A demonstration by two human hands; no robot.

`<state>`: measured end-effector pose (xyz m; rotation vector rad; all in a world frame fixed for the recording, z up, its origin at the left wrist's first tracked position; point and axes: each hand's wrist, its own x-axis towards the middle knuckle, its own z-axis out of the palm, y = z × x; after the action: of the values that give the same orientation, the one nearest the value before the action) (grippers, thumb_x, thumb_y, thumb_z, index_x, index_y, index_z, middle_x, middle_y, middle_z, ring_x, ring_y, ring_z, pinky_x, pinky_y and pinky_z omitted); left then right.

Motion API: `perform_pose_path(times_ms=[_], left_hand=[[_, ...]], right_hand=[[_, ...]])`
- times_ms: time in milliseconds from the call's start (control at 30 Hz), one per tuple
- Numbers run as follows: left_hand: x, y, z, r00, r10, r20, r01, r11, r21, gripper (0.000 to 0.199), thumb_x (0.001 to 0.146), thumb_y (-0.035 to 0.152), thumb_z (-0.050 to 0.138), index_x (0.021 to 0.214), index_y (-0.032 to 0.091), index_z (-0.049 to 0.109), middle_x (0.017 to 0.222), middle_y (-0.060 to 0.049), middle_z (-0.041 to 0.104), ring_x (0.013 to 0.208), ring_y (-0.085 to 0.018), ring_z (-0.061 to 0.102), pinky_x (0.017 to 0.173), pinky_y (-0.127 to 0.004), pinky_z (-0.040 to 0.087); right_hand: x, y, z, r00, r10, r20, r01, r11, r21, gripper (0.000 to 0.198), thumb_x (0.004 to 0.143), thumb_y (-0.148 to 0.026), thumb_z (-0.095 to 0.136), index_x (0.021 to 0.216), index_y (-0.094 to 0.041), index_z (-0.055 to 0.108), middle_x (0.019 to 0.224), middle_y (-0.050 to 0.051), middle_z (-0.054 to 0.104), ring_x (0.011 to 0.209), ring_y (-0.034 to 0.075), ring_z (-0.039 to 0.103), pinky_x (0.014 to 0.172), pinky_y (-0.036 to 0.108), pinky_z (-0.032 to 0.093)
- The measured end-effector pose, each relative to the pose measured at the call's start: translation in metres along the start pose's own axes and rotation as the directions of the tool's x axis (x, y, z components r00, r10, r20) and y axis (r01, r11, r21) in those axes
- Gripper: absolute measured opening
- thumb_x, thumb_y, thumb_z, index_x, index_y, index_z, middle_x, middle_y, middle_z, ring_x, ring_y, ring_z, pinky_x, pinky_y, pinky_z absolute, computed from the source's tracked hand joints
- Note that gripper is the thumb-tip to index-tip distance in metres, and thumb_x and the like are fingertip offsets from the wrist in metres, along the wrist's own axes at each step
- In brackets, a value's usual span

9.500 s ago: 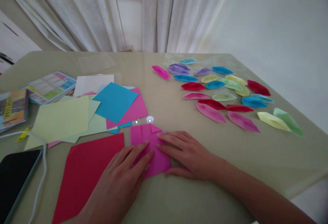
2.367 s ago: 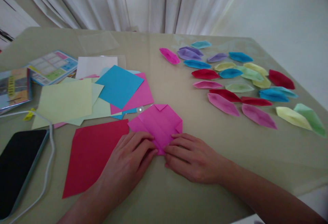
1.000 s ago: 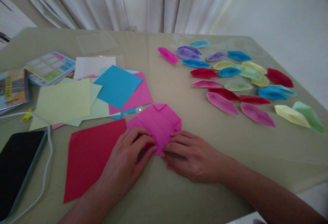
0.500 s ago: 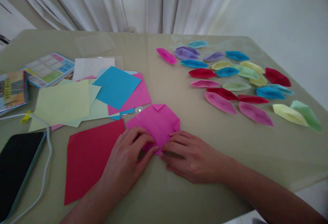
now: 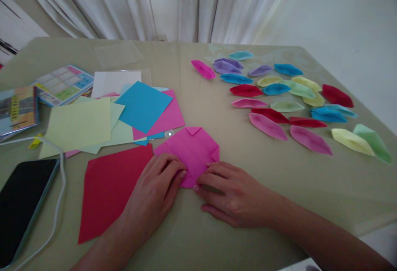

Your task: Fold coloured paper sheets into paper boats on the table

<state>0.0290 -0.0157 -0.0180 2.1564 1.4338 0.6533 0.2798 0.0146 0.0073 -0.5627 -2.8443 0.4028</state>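
On my feed, the folded pink paper [image 5: 197, 149] lies flat on the counter [image 5: 310, 188], its near corner between my hands. My left hand [image 5: 158, 180] sits half curled, fingertips touching the near left side; my right hand [image 5: 232, 190], fingers loosely bent and slightly parted, touches the near right. I cannot tell whether either pinches it.

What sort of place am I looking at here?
Probably a room in a home: a table set by long pale curtains, with a phone and colored paper sheets lying on it.
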Motion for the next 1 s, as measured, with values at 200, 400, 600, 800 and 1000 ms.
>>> perform_pose_path(times_ms=[200, 400, 600, 800, 1000], left_hand=[[-0.0014, 0.0044, 0.0042, 1.0, 0.015, 0.013, -0.017, 0.992, 0.126, 0.011, 0.105, 0.027, 0.06, 0.116, 0.023, 0.06, 0.118, -0.007, 0.059, 0.107, -0.028, 0.053, 0.093, -0.046, 0.046], [0.0001, 0.001, 0.0063, 0.999, 0.03, -0.025, -0.026, 0.99, 0.137, 0.012, 0.107, 0.015, 0.051, 0.112, 0.023, 0.06, 0.112, -0.006, 0.06, 0.101, -0.027, 0.054, 0.092, -0.045, 0.047], [-0.0019, 0.0037, 0.007, 1.0, 0.019, 0.019, -0.021, 0.986, 0.168, 0.015, 0.105, 0.029, 0.059, 0.119, 0.022, 0.058, 0.118, -0.009, 0.058, 0.106, -0.03, 0.053, 0.093, -0.049, 0.047], [-0.0014, -0.0001, 0.0097, 0.998, 0.055, -0.02, -0.048, 0.971, 0.232, 0.013, 0.107, 0.019, 0.053, 0.117, 0.023, 0.06, 0.116, -0.008, 0.061, 0.101, -0.028, 0.055, 0.091, -0.046, 0.048], [-0.0001, 0.0027, 0.0083, 0.999, 0.048, 0.0, -0.047, 0.974, 0.221, 0.013, 0.106, 0.024, 0.056, 0.118, 0.022, 0.06, 0.117, -0.009, 0.061, 0.102, -0.031, 0.056, 0.091, -0.05, 0.05]], right_hand=[[-0.001, -0.0015, 0.0027, 1.0, 0.014, 0.001, -0.014, 1.0, 0.005, 0.026, 0.105, -0.037, 0.066, 0.114, -0.015, 0.075, 0.108, 0.009, 0.073, 0.106, 0.026, 0.065, 0.1, 0.042, 0.053], [-0.0006, -0.0018, 0.0023, 1.0, 0.013, 0.013, -0.014, 1.0, 0.021, 0.023, 0.104, -0.036, 0.067, 0.109, -0.015, 0.075, 0.109, 0.009, 0.073, 0.105, 0.025, 0.064, 0.099, 0.041, 0.054], [0.0001, -0.0018, 0.0023, 1.0, 0.015, -0.019, -0.015, 1.0, 0.01, 0.024, 0.103, -0.036, 0.068, 0.114, -0.016, 0.075, 0.107, 0.01, 0.073, 0.105, 0.025, 0.064, 0.097, 0.041, 0.054], [-0.001, -0.0023, 0.0031, 1.0, 0.021, 0.002, -0.021, 1.0, 0.015, 0.022, 0.104, -0.033, 0.068, 0.112, -0.015, 0.075, 0.108, 0.009, 0.073, 0.105, 0.025, 0.066, 0.096, 0.04, 0.056], [-0.0023, -0.0049, 0.0051, 1.0, 0.026, -0.015, -0.027, 0.999, -0.021, 0.023, 0.106, -0.033, 0.065, 0.117, -0.015, 0.074, 0.108, 0.009, 0.075, 0.105, 0.024, 0.068, 0.093, 0.038, 0.057]])
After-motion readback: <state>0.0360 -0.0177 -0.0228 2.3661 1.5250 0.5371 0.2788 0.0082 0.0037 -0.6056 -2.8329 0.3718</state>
